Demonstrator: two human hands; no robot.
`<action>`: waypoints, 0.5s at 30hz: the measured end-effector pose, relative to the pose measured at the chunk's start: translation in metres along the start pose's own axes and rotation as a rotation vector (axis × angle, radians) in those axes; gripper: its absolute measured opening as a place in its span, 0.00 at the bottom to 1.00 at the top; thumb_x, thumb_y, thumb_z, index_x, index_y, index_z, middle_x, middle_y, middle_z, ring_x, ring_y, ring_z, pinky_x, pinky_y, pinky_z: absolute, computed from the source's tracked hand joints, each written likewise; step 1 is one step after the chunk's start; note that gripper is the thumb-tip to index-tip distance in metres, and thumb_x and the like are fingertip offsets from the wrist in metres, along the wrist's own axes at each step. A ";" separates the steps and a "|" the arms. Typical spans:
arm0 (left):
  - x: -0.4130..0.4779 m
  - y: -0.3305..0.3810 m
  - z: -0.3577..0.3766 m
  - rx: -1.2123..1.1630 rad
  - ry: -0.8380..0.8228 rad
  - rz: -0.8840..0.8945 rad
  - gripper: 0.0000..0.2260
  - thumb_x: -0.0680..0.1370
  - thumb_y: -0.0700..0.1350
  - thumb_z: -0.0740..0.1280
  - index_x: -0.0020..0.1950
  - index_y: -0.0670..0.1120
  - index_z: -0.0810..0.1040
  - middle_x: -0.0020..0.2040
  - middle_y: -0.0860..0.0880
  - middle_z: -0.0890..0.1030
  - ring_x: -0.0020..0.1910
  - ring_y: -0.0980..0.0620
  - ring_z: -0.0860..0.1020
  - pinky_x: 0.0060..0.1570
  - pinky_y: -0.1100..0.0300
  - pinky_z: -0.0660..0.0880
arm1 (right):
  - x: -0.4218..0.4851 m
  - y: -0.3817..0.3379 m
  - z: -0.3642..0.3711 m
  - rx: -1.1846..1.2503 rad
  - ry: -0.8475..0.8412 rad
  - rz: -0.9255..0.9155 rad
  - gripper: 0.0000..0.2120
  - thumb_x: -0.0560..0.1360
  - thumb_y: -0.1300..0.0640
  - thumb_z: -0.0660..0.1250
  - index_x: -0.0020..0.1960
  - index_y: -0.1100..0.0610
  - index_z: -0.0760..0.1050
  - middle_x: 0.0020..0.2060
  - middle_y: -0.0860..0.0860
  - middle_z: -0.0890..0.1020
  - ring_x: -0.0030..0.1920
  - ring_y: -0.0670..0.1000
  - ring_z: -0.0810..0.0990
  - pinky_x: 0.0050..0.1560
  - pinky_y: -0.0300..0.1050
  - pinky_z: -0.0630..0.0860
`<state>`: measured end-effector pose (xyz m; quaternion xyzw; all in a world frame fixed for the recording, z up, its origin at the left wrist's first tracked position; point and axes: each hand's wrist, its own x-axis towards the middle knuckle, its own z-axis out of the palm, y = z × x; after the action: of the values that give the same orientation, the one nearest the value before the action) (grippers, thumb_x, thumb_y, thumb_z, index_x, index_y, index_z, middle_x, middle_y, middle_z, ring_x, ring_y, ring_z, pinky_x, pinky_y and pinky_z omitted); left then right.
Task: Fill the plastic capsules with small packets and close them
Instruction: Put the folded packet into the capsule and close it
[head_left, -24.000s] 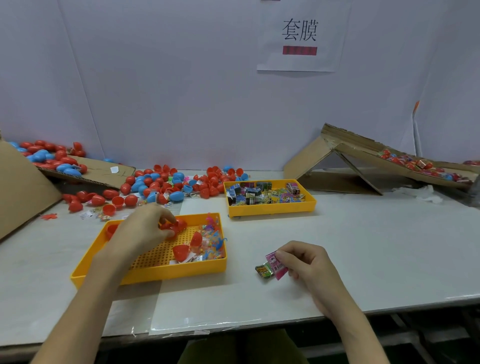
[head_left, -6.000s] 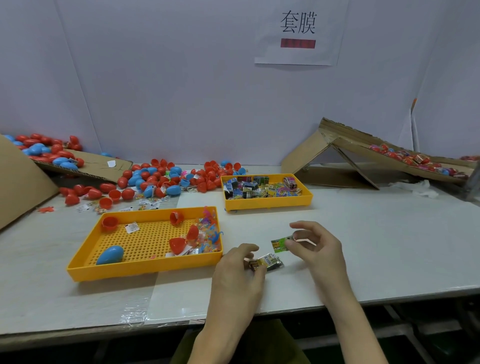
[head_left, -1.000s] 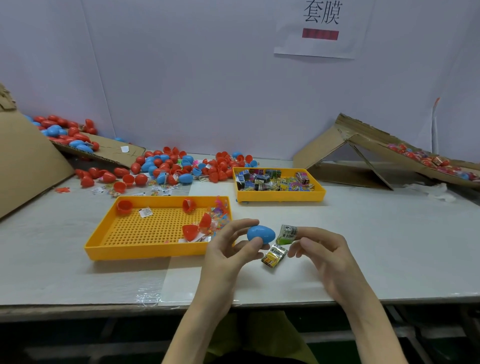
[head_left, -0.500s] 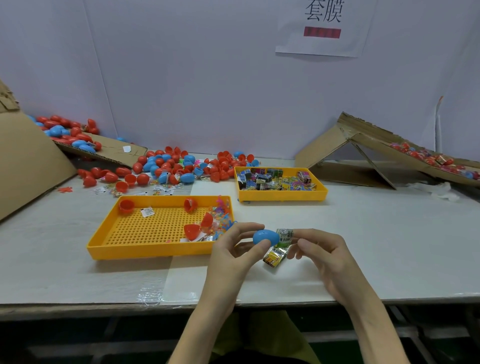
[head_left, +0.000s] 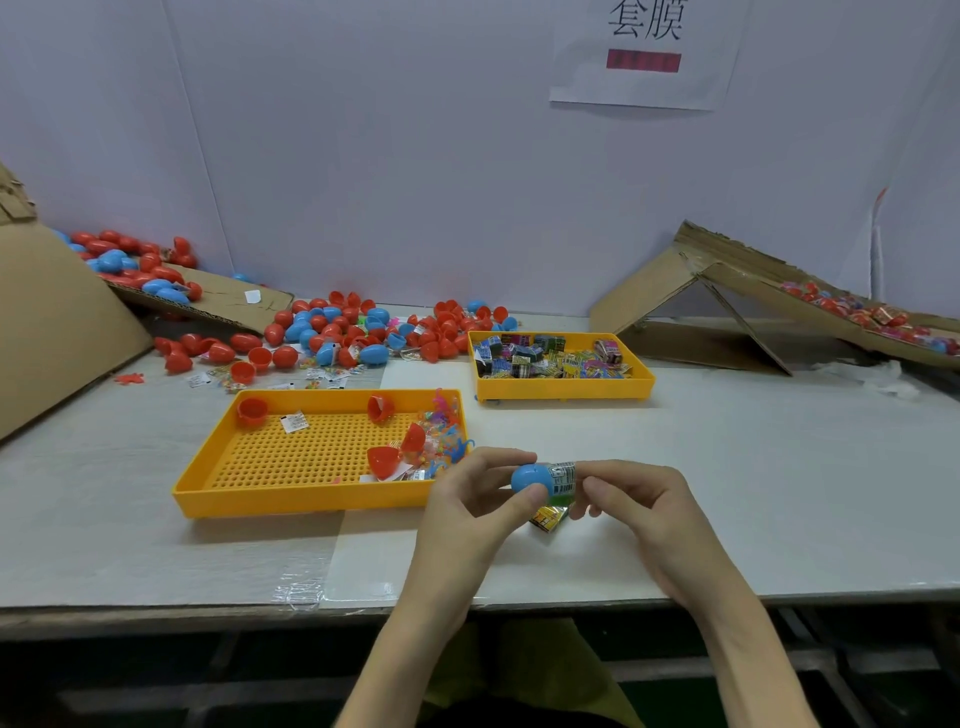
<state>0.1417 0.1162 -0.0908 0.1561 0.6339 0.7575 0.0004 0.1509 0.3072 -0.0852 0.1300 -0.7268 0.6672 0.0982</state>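
Both hands met above the near edge of the surface (head_left: 753, 493). The left hand (head_left: 467, 512) had thumb and fingers closed around a blue capsule (head_left: 530, 479), and the right hand (head_left: 644, 506) pinched a small green packet (head_left: 563, 478) against the capsule's right end, seemingly feeding it in. The capsule looked light, hard and smooth, likely slippery, so it is best gripped around its widest part. The packet looked soft and crinkly, best held by its edge. A yellow packet (head_left: 548, 518) lay on the surface just below the hands.
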 end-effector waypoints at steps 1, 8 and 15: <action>0.000 0.000 0.000 0.003 -0.005 -0.001 0.09 0.71 0.47 0.75 0.51 0.55 0.83 0.50 0.49 0.86 0.49 0.51 0.85 0.50 0.61 0.80 | 0.000 0.000 0.001 -0.008 0.004 -0.003 0.07 0.74 0.56 0.72 0.49 0.50 0.87 0.39 0.55 0.86 0.40 0.48 0.83 0.44 0.36 0.77; -0.001 0.001 0.001 0.029 -0.023 -0.004 0.09 0.71 0.47 0.77 0.50 0.54 0.83 0.49 0.48 0.86 0.47 0.52 0.84 0.45 0.65 0.78 | -0.001 0.001 0.001 -0.009 0.065 -0.029 0.06 0.65 0.58 0.79 0.41 0.53 0.85 0.38 0.54 0.86 0.41 0.49 0.85 0.43 0.36 0.78; -0.001 0.000 0.001 0.051 -0.011 -0.007 0.10 0.73 0.42 0.77 0.50 0.55 0.83 0.49 0.50 0.86 0.49 0.52 0.84 0.45 0.66 0.78 | -0.001 0.000 0.000 -0.061 0.023 -0.035 0.06 0.69 0.53 0.75 0.47 0.49 0.85 0.42 0.52 0.85 0.42 0.48 0.83 0.44 0.36 0.78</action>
<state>0.1431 0.1170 -0.0905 0.1582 0.6534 0.7403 0.0025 0.1520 0.3072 -0.0854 0.1320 -0.7431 0.6445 0.1223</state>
